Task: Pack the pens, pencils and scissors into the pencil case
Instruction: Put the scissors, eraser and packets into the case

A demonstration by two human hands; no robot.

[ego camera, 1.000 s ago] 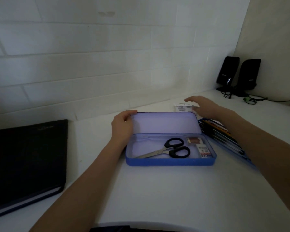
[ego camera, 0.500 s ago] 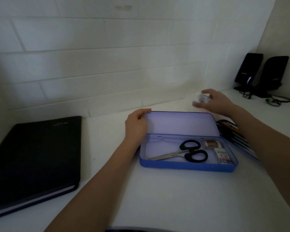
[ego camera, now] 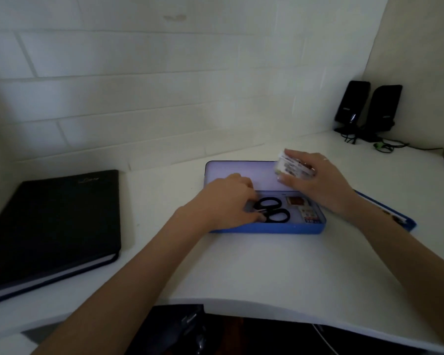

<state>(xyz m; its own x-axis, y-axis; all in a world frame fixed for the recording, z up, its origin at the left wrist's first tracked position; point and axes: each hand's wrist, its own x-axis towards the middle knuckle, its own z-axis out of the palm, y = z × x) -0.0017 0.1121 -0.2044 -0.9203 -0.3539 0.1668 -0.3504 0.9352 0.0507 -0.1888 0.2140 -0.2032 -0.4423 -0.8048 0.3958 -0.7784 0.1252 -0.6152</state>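
An open blue pencil case (ego camera: 267, 228) lies on the white desk, its lid (ego camera: 241, 172) tilted back. Black-handled scissors (ego camera: 273, 212) lie inside, with small printed packets (ego camera: 309, 215) at the right end. My left hand (ego camera: 226, 203) reaches into the case and covers the scissor blades, fingers touching near the handles. My right hand (ego camera: 315, 180) hovers over the case's right end and grips a small white printed pack (ego camera: 291, 167). A blue pack of pens or pencils (ego camera: 395, 216) lies right of the case, mostly hidden by my right forearm.
A black notebook (ego camera: 51, 226) lies at the left of the desk. Two black speakers (ego camera: 369, 108) with cables stand in the far right corner. A white brick wall runs behind. The desk's front edge curves just below my forearms.
My left hand left the lid's corner and moved down into the case onto the scissors. My right hand lifted the small white pack from behind the case and brought it over the case's right end.
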